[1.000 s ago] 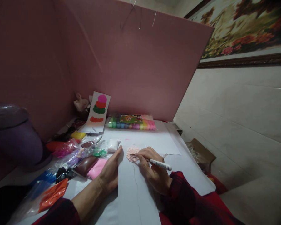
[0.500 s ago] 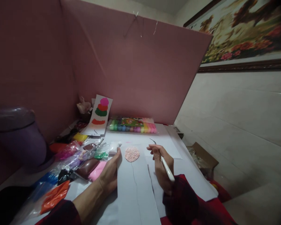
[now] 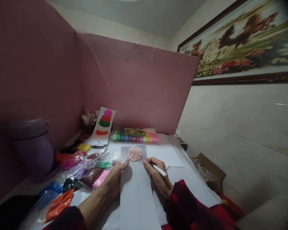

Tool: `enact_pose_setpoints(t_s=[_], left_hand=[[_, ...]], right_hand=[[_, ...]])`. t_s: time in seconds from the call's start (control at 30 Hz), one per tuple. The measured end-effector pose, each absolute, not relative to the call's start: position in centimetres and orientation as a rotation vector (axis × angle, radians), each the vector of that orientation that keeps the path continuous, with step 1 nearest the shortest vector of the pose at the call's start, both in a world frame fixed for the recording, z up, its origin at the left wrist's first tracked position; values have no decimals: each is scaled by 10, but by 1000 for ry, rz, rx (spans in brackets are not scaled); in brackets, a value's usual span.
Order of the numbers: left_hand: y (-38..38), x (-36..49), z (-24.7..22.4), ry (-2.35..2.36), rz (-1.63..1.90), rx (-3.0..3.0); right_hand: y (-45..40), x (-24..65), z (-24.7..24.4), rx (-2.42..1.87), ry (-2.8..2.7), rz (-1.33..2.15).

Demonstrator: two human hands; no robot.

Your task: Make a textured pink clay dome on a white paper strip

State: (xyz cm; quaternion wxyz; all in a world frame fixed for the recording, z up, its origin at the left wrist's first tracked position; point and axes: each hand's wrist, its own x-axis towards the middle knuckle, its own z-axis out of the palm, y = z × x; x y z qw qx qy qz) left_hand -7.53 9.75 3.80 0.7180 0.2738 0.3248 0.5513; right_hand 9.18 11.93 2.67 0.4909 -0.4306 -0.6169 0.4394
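Observation:
A long white paper strip [image 3: 135, 191] is held up in front of me, with a round patch of pale pink, bumpy clay [image 3: 135, 154] near its top and a thin drawn line running down from it. My left hand [image 3: 116, 174] grips the strip's left edge, its thumb lying on the front beside the pink patch. My right hand [image 3: 158, 172] closes round a white-handled tool [image 3: 159, 170], and its fingertips also touch the strip's right edge. The tool's tip is hidden from view.
Bags of coloured clay [image 3: 92, 177] crowd the left of the table. Behind stand a multicoloured clay pack [image 3: 135, 135] and a card with coloured shapes [image 3: 102, 126]. A purple bin [image 3: 35, 153] is at far left, an open cardboard box [image 3: 212, 169] at right.
My right hand has moved left onto the strip's right edge, its tool turning so the thin curved tip no longer shows. My left thumb now lies on the strip. The camera has tilted up.

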Motion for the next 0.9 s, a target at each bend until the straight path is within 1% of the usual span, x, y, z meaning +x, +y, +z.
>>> enact_pose_setpoints(t_s=[0.13,0.23,0.6,0.77,0.9], left_hand=[[98,-74,40,647,1179,601],[97,-74,39,641,1227,650],[98,-74,28,645,1224,765],[93,-75,39,605,1143,746],[96,-76,40,601,1167,703]], right_hand=[[126,94,18,-1041,-1453,1077],[130,94,14,-1000,-1417,1062],[137,98,12,-937,-1348,1001],[136,96,9,-917,-1336,1059],[131,94,10,-916,-1404,1103]])
